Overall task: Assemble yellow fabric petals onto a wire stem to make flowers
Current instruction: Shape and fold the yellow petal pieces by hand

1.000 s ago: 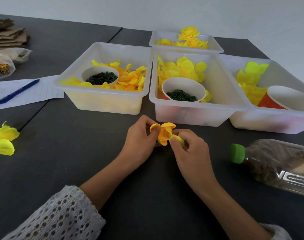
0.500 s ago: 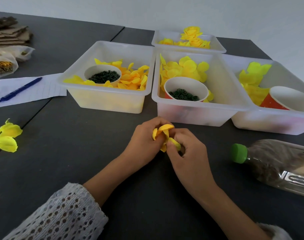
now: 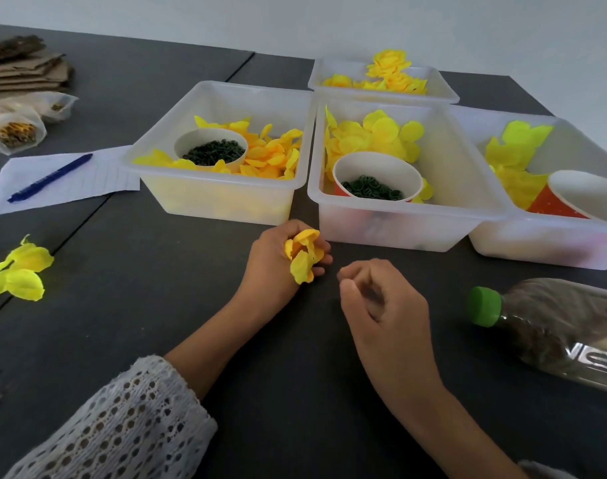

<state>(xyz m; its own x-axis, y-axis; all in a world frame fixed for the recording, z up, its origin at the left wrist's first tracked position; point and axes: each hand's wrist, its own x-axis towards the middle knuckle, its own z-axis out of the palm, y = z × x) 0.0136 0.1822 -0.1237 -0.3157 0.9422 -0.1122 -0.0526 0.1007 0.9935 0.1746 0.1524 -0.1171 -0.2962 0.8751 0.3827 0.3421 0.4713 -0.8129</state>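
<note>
The right hand (image 3: 381,305) has come away from the half-made yellow flower (image 3: 304,254), which half a second ago both hands were pinching together; now the left hand (image 3: 278,261) alone grips the bunched petals in curled fingers, just in front of the middle tub (image 3: 392,229). The right hand sits to the right of the flower and apart from it, fingers loosely curled; the blur hides whether anything small is pinched there, and it appears to hold nothing. I judge this as the end of seating one petal layer, with the freed hand ready to fetch the next petal or a green ring from the red paper cup (image 3: 374,178) inside the middle tub. No wire stem can be made out within the fist. For room: the middle tub's near wall stands close behind the left knuckles, so a reach must rise over its rim. Right of that tub lies a plastic bottle (image 3: 554,326) on its side, cap pointing toward the right hand, near enough to be knocked by a wide sweep. Left of the tub the dark table (image 3: 129,288) is open as far as the loose yellow petals (image 3: 18,271)
</note>
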